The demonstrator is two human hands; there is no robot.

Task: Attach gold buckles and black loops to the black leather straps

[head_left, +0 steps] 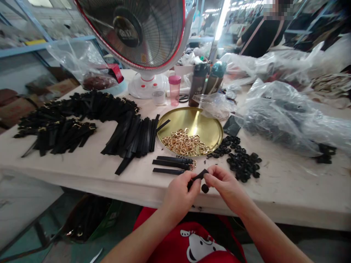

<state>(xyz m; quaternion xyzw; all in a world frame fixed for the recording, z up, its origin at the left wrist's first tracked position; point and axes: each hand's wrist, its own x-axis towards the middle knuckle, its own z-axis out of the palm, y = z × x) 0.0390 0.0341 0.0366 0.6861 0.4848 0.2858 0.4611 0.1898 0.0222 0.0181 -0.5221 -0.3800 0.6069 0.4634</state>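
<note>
Near the table's front edge, my left hand [179,193] is closed around a short black strap [201,174]. The thumb and fingers of my right hand [226,188] pinch the strap's other end. A small black loop [204,188] shows just under the strap, between the hands; whether it touches the strap I cannot tell. Beyond my left hand lie a few black straps with gold buckles [172,164], side by side. A round gold tray [211,128] behind them holds a heap of gold buckles [185,142]. Right of it lies a pile of black loops [242,162].
Bundles of black straps [134,137] cover the table's left part. A large fan [137,33], a pink cup [174,89] and dark bottles [197,84] stand at the back. Plastic bags [282,113] lie at right. A person [260,36] is in the background.
</note>
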